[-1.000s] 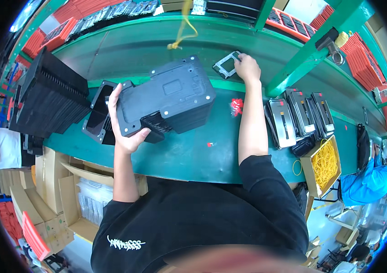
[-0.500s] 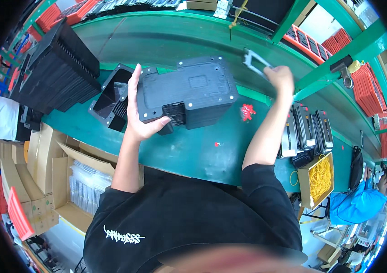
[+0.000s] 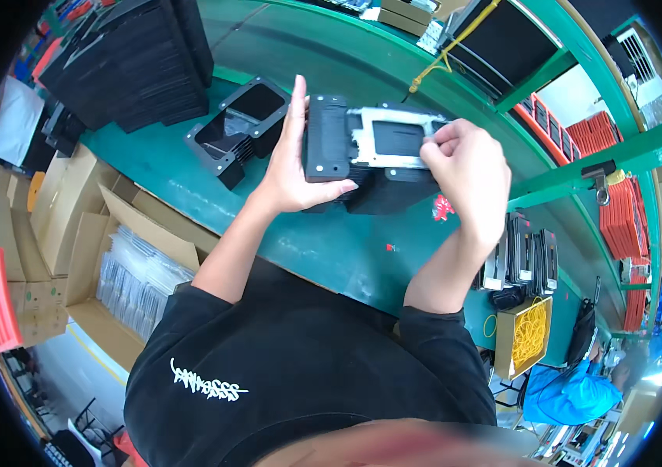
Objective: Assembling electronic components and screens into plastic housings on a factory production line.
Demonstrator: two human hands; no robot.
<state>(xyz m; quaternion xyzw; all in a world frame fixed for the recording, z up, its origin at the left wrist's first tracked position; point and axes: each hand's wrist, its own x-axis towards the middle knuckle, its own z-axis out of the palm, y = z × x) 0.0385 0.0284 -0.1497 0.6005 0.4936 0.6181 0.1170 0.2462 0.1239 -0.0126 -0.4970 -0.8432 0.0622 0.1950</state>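
A stack of black recessed trays (image 3: 325, 140) stands on the green workbench (image 3: 308, 241) in front of me. My left hand (image 3: 288, 183) rests its palm against the stack's left end, fingers stretched up and the thumb along the near edge. Over the top tray lies a thin silver rectangular frame (image 3: 364, 138) with a window in its middle. The fingers of my right hand (image 3: 475, 175) pinch that frame at its right end. Whether the frame sits flat in the recess, I cannot tell.
Left of the stack is a shorter pile of black frames (image 3: 270, 128), with a tall black tray stack (image 3: 129, 70) behind. An open carton (image 3: 86, 241) holds clear plastic pieces. To the right are dark panels (image 3: 524, 245), red scraps (image 3: 443, 207) and a box (image 3: 504, 342) of yellow bands.
My right hand has brought the silver frame from the right, above the bench, onto the black stack. My left hand stays against the stack's left end. The view has shifted.
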